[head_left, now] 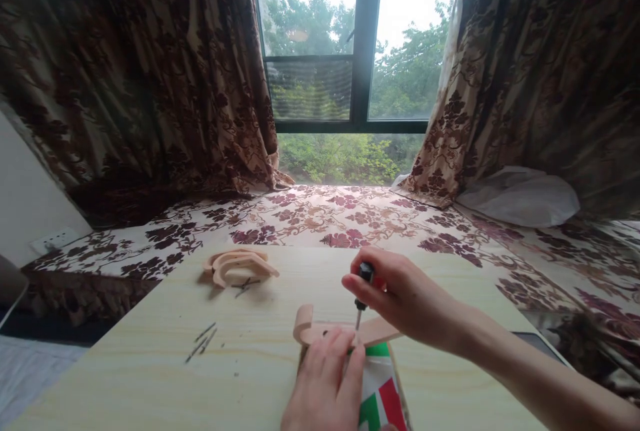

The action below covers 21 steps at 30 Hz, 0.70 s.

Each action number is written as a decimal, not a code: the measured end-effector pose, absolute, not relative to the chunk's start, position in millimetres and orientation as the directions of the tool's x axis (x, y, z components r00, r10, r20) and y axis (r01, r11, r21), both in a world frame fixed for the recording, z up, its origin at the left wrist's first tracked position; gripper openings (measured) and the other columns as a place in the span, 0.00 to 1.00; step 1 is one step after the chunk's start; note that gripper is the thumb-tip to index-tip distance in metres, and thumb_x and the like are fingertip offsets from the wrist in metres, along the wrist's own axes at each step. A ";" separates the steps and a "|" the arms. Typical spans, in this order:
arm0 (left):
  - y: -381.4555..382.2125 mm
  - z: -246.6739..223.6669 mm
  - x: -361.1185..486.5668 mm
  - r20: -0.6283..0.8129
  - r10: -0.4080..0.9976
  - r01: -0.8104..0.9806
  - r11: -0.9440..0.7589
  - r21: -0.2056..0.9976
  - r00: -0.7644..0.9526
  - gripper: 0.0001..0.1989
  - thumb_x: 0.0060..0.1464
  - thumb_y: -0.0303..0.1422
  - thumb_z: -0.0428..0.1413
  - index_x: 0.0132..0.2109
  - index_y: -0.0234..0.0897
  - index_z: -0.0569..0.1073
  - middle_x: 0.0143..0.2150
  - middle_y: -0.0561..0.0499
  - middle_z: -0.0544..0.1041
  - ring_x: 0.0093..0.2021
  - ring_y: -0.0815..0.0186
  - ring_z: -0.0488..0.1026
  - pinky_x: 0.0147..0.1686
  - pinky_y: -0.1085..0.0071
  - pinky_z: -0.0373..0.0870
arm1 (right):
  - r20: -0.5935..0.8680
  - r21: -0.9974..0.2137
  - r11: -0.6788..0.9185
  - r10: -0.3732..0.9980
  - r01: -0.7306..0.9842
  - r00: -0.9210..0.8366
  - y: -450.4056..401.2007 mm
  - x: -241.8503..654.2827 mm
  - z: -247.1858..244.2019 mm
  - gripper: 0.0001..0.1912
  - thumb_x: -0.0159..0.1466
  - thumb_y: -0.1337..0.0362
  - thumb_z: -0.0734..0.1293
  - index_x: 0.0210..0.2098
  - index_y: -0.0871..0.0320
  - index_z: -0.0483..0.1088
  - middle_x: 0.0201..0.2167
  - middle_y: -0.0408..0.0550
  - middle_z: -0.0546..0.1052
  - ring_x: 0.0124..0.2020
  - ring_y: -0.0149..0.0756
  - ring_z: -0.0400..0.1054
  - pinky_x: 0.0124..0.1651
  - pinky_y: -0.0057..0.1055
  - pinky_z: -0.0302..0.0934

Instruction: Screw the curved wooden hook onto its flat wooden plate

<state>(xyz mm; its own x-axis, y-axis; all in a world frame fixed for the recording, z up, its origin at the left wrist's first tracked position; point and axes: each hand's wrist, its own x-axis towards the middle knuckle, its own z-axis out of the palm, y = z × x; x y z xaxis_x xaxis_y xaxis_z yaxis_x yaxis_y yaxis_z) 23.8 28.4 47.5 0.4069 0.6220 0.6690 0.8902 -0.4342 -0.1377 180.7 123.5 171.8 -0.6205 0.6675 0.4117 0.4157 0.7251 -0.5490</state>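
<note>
My right hand (385, 281) is wrapped round the black handle of a screwdriver (365, 276), which stands nearly upright with its tip down at a curved, light wooden piece (377, 331). Pressing on that piece from the near side is my left hand (330, 371), its fingers stretched out flat and close to the screwdriver tip. Beneath the wooden piece lies a board with a white, green and red covering (383, 398), partly hidden by my left hand. Whatever the screwdriver tip touches is too small to tell.
More curved wooden pieces (240, 263) lie at the back left of the table (150, 358), with several screws beside them. Several other screws (203, 341) lie nearer on the left. A dark flat object (540, 346) is at the right edge, partly behind my right forearm.
</note>
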 end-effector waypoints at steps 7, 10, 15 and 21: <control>46.3 30.1 12.7 0.625 0.573 0.846 -0.317 -0.428 0.531 0.19 0.56 0.29 0.46 0.55 0.35 0.65 0.54 0.47 0.71 0.53 0.58 0.69 0.48 0.65 0.70 | 0.400 -0.577 0.718 0.664 0.389 -0.632 129.2 176.2 161.3 0.09 0.63 0.62 0.62 0.27 0.58 0.62 0.23 0.41 0.68 0.23 0.27 0.58 0.27 0.25 0.51; 43.9 27.9 13.2 0.627 0.560 0.839 -0.324 -0.437 0.542 0.20 0.57 0.29 0.46 0.56 0.35 0.65 0.54 0.46 0.71 0.52 0.58 0.69 0.47 0.65 0.71 | 0.383 -0.597 0.706 0.669 0.382 -0.637 130.3 175.3 159.1 0.09 0.63 0.63 0.62 0.27 0.58 0.62 0.23 0.41 0.68 0.23 0.27 0.59 0.28 0.25 0.52; 43.3 28.7 18.0 0.633 0.573 0.854 -0.319 -0.412 0.520 0.22 0.55 0.29 0.49 0.57 0.35 0.64 0.52 0.45 0.72 0.52 0.56 0.69 0.46 0.64 0.71 | 0.355 -0.598 0.710 0.651 0.373 -0.671 130.4 173.3 160.5 0.09 0.63 0.62 0.61 0.28 0.58 0.63 0.23 0.41 0.69 0.24 0.27 0.61 0.28 0.25 0.53; 40.5 28.2 19.1 0.636 0.603 0.876 -0.324 -0.356 0.482 0.22 0.55 0.30 0.49 0.58 0.36 0.63 0.52 0.46 0.72 0.53 0.57 0.68 0.48 0.64 0.70 | 0.319 -0.393 0.795 0.590 0.463 -0.742 133.4 174.0 173.7 0.05 0.61 0.63 0.64 0.31 0.58 0.65 0.25 0.42 0.70 0.24 0.27 0.59 0.28 0.25 0.51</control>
